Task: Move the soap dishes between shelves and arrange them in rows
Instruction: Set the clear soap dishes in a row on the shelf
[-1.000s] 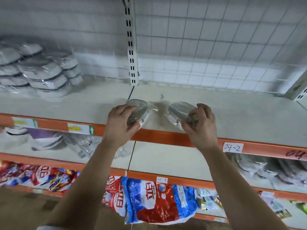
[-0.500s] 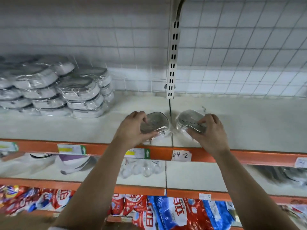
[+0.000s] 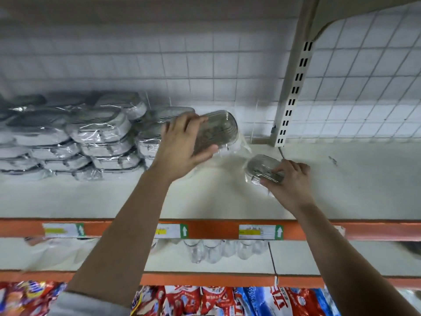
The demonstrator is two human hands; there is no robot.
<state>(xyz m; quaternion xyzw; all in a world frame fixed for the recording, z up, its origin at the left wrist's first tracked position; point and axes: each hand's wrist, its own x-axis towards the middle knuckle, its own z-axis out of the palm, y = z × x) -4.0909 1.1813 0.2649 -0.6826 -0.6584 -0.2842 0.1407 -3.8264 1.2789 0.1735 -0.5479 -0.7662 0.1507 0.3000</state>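
Though apart, hands (image 3: 182, 144) (image 3: 290, 182) around soap dishes (image 3: 218, 130) (image 3: 262, 165)

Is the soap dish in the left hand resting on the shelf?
No, the left hand grips its soap dish raised clear above the shelf.

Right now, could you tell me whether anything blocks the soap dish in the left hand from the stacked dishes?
Nothing visible does: the soap dish in the left hand hangs right beside the stacks.

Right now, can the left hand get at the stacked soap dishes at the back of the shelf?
Probably yes. The left hand hovers right beside the stacked soap dishes, with nothing between them. But its fingers grip a wrapped soap dish, so it could set that one down there, not take another.
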